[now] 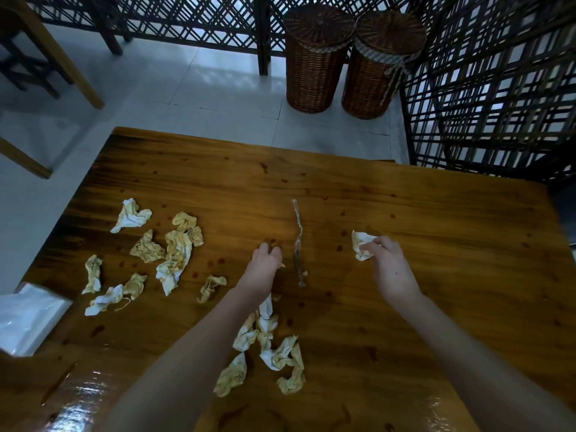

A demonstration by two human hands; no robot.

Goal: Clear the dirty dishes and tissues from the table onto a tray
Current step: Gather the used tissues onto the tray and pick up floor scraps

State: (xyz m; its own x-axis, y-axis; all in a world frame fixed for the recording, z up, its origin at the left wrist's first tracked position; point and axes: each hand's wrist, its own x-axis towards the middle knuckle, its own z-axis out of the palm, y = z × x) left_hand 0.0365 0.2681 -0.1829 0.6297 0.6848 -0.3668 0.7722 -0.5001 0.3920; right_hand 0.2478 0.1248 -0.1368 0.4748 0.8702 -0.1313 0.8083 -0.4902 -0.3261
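Several crumpled, yellow-stained tissues lie on the wooden table [436, 244]. One cluster [174, 260] is at the left and another [268, 338] is near me, under my left forearm. My right hand [389, 266] pinches a crumpled tissue [360, 244] just above the tabletop. My left hand [265, 263] is curled knuckles-up on the table, and a small pale tissue scrap [282, 265] peeks out at its right side. A thin dirty stick [297, 241] lies between the two hands. No tray or dishes are in view.
A white plastic packet [28, 319] sits at the table's left edge. Reddish sauce spots dot the wood. Two lidded wicker baskets [314, 60] stand on the tiled floor beyond the far edge. A dark lattice screen [486, 88] closes the right side. Wooden furniture legs [78, 67] stand at the far left.
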